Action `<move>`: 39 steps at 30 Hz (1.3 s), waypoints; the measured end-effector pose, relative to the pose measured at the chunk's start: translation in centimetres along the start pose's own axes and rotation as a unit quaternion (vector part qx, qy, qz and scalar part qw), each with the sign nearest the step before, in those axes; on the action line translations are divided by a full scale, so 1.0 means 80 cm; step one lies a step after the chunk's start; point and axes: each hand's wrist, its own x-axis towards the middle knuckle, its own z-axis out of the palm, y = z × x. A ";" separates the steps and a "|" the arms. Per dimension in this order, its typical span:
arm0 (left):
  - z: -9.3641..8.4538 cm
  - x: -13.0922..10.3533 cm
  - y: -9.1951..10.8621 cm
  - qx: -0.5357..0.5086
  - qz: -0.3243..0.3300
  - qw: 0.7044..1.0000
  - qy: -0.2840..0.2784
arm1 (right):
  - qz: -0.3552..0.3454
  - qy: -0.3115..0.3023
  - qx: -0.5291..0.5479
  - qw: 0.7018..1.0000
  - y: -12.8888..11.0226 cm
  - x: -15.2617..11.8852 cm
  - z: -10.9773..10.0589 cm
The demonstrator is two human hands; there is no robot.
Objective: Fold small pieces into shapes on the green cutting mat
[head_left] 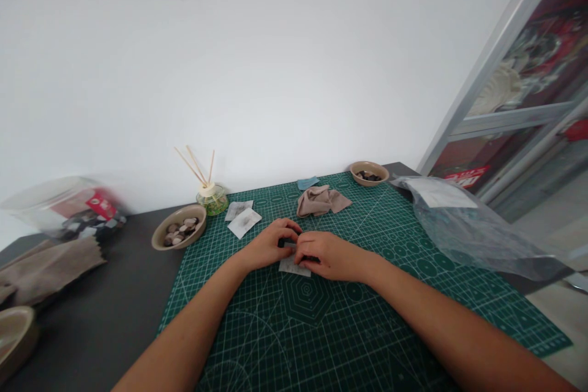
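Note:
At the middle of the green cutting mat (pixel 257 318), a small white paper-like packet (pixel 294 267) with grey markings lies under my fingertips. My left hand (pixel 273 245) curls over its far left side, thumb and fingers closed at its edge. From the other side my right hand (pixel 335 255) pinches the packet, and the fingertips of both hands nearly meet. Their fingers cover the packet's upper part, so what is under them is hidden. Two similar white packets (pixel 245 222) lie beyond my left hand. A crumpled beige cloth (pixel 319 201) rests beyond my right hand.
Left of the mat stand a bowl of brown and pale pieces (pixel 158 237) and a reed diffuser (pixel 212 199). A bowl of dark pieces (pixel 383 173), a blue scrap (pixel 307 183) and a clear plastic bag (pixel 459 233) lie back right. Grey cloth (pixel 57 263) and a tub (pixel 50 205) are far left.

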 end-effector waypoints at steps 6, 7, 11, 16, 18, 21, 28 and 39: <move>-0.001 0.000 0.002 -0.004 0.001 1.000 0.001 | 0.002 0.007 -0.007 1.000 -0.002 0.000 -0.003; -0.001 0.000 0.002 -0.005 0.005 1.000 0.000 | 0.003 0.011 -0.008 1.000 -0.002 0.000 -0.003; 0.000 0.000 0.000 0.000 0.007 1.000 0.001 | -0.005 0.000 -0.009 1.000 -0.002 0.001 0.001; 0.000 -0.001 -0.001 -0.001 0.003 1.000 0.000 | -0.005 0.005 -0.006 1.000 0.000 0.000 0.001; 0.000 -0.001 -0.001 -0.004 -0.001 1.000 -0.003 | 0.010 0.016 -0.011 1.000 0.001 -0.002 -0.002; 0.000 -0.001 -0.001 -0.005 -0.004 1.000 -0.003 | 0.009 0.012 -0.011 1.000 0.000 -0.001 -0.002; -0.001 0.000 0.000 -0.009 -0.006 1.000 -0.005 | 0.011 0.004 0.001 1.000 0.000 -0.001 -0.003; 0.000 0.001 0.001 0.000 0.000 1.000 0.003 | 0.010 0.003 0.000 1.000 -0.001 0.000 -0.002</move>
